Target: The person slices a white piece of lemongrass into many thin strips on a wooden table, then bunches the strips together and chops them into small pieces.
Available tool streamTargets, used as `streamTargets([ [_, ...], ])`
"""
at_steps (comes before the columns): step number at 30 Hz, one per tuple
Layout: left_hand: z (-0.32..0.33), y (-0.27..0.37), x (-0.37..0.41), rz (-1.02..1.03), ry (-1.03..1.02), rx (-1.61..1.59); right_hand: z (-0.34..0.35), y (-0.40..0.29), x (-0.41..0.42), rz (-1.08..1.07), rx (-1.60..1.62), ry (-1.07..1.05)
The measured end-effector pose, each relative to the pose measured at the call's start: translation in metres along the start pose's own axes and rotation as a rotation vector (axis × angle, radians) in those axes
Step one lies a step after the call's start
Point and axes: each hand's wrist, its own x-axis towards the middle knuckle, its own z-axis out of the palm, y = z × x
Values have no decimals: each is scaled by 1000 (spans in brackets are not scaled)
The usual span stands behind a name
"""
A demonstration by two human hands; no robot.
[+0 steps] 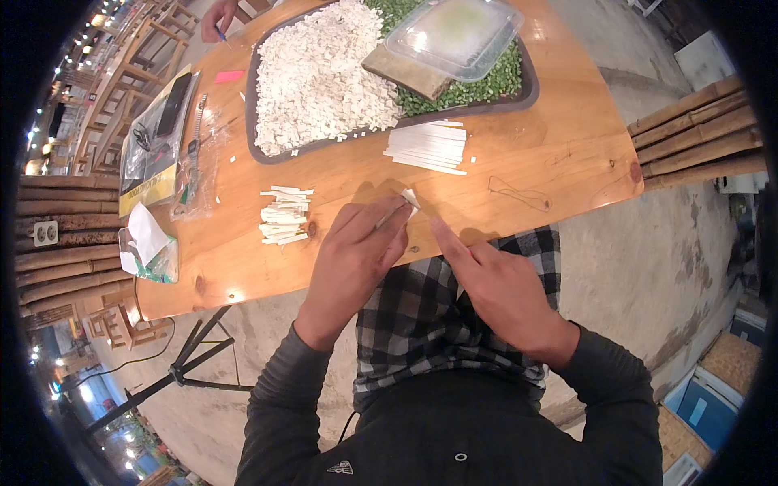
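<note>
At the near edge of the wooden table, my left hand (363, 246) pinches a small white strip (411, 197) that sticks out past the fingertips. Just to the right is my right hand (495, 279), index finger extended towards the strip and the other fingers curled round something mostly hidden, a bit of pink showing. A row of long white strips (427, 147) lies beyond the hands. Left of them is a pile of shorter, cream-white strips (284, 215). A dark tray (267, 159) holds a heap of small white cut pieces (322, 79) and chopped green pieces (425, 104).
A clear plastic lid (456, 36) and a flat block (406, 71) rest on the tray's contents. A rubber band (519, 194) lies at right; a wristwatch (194, 146), plastic packet and tissue pack (149, 243) at left. Another person's hand (219, 21) holds a blue tool at the far edge.
</note>
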Motion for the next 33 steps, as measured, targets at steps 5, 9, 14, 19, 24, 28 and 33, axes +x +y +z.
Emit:
streamTargets([
  [5,4,-4,-6,-5,31,26,3,0,14,-7,-5,17],
  [9,3,-2,-9,-37,56,28,-2,4,9,9,41,18],
  [14,4,-2,-6,-38,76,-7,-4,-1,3,48,11,24],
  [19,2,-2,-6,-18,62,0,2,-2,3,-7,-6,54],
  [24,3,-3,-7,-13,56,-1,3,-4,1,6,6,41],
  [28,2,-3,-6,-17,42,-13,6,-1,12,-25,-29,45],
  [33,5,-3,-9,-7,80,-10,9,0,16,-54,3,135],
])
